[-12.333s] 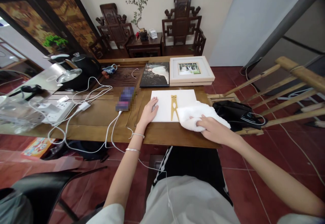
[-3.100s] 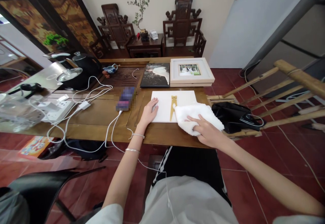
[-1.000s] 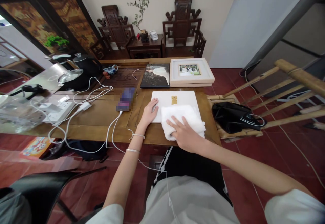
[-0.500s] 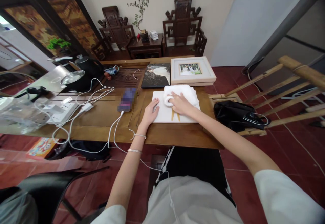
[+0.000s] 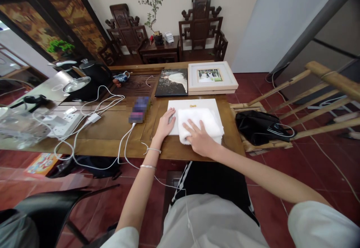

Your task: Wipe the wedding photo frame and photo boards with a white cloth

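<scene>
A folded white towel (image 5: 206, 122) lies on a flat white panel (image 5: 174, 104) near the table's front edge. My right hand (image 5: 200, 137) presses down on the towel, fingers spread over it and the thumb by its left edge. Flat along the panel's left edge rests my left hand (image 5: 166, 122), fingers stretched out, holding nothing. A small gold-coloured piece (image 5: 192, 106) shows on the panel above the towel. The towel hides the panel's lower right part.
Behind the panel are a dark wedding picture (image 5: 171, 83) and a light wooden picture frame (image 5: 213, 76). To the left lie a phone (image 5: 139, 109) on a cable and a power strip (image 5: 66, 124). A bamboo chair (image 5: 317, 102) holding a black bag (image 5: 254, 126) stands at the right.
My right hand has drawn the towel toward me across the panel, uncovering its far edge and the gold piece and covering the yellow V-shaped part. My left hand stays at the panel's left edge.
</scene>
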A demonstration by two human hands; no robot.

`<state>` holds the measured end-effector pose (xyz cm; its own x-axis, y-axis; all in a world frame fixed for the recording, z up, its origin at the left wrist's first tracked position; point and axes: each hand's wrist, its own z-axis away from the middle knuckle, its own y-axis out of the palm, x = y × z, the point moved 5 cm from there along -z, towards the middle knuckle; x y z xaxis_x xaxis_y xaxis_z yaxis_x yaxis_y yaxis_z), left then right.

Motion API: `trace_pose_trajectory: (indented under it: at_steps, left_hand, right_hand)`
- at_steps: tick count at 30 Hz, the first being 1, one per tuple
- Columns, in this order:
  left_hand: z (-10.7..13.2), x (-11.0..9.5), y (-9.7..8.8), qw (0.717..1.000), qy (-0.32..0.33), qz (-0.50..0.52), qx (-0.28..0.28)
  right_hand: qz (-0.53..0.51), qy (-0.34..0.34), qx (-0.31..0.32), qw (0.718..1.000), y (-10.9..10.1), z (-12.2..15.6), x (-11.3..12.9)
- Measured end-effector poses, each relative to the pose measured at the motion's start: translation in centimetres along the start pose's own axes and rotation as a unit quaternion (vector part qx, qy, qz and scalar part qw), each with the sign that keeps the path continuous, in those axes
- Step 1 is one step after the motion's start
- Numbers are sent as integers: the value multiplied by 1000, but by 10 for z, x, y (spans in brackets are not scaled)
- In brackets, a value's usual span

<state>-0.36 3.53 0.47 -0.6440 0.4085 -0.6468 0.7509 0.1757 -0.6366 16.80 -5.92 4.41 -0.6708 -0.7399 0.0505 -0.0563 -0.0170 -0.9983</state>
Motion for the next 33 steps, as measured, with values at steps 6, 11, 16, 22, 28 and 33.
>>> trace_pose_trajectory:
  at_steps: [6, 11, 16, 22, 28, 33]
  left_hand:
    - [-1, -1, 0, 1000, -1, -2, 5]
    - [-1, -2, -1, 1000, -4, -5, 5]
    - [0, -2, 0, 1000, -6, -6, 3]
    - [-1, 0, 1, 1000, -5, 10, -2]
    - [-1, -1, -1, 1000, -14, 18, -14]
    - [2, -10, -14, 995, -10, 40, -87]
  right_hand:
    - [-27, -30, 6, 999, -1, 28, 26]
    - [-54, -19, 11, 998, -7, 15, 12]
    - [-60, 28, 10, 998, -11, -16, -20]
    - [-22, 78, -12, 997, -15, -59, -62]
    - [-12, 103, -16, 994, -18, -89, -69]
    - [11, 36, 4, 999, -10, -94, -35]
